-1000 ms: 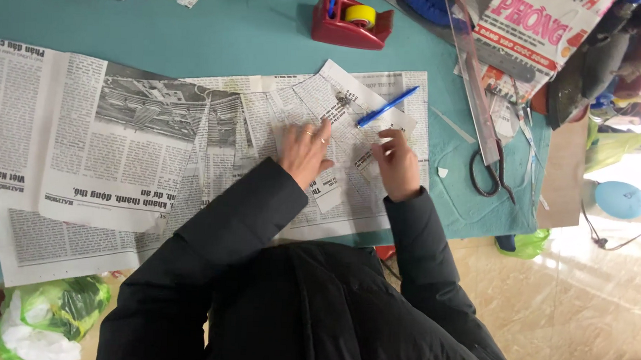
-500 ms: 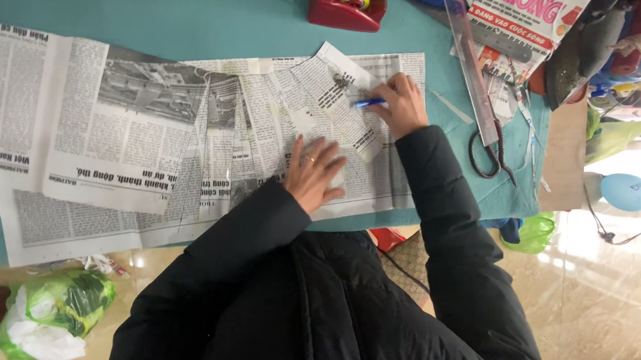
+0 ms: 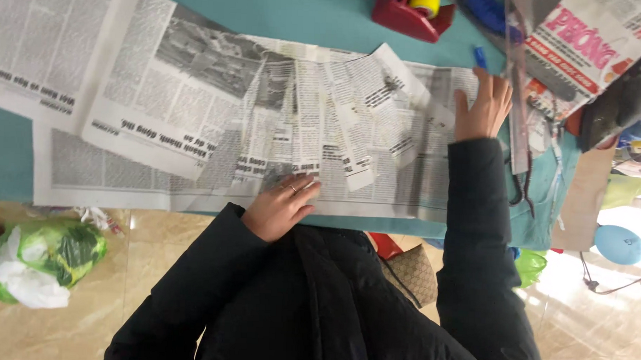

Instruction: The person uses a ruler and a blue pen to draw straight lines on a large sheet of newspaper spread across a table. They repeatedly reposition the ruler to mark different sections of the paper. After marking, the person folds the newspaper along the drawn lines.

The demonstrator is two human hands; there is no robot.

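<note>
**Both palms flat on thin newsprint**

My left hand (image 3: pixel 280 208) lies open and flat on the near edge of the newspaper sheets (image 3: pixel 350 142), fingers spread and pressing down, grasping nothing. My right hand (image 3: pixel 485 106) is open too, palm down on the far right end of the same sheets, fingers fanned toward the far side; it holds nothing that I can see, though something small could be hidden under the palm.

The newspaper sheets lie overlapped in a long band across the teal table (image 3: pixel 283 15), and their near edge reaches the table's edge. I judge this paper very light, limp and easy to tear. It slides readily over the smooth top and over the sheets beneath, so flat pressure suits it better than a pinch. To lift a piece I would take a free corner or a folded edge between thumb and forefinger, and keep the other palm on the stack so the layers do not drift.

Just beyond the right end of the sheets a blue pen (image 3: pixel 479 58) pokes out, and farther back stands a red tape dispenser (image 3: pixel 411 13). To the right of the sheets lies a pair of scissors (image 3: pixel 523 187), near my right sleeve. A green plastic bag (image 3: pixel 44 259) sits on the floor, well to the left and below the sheets.
</note>
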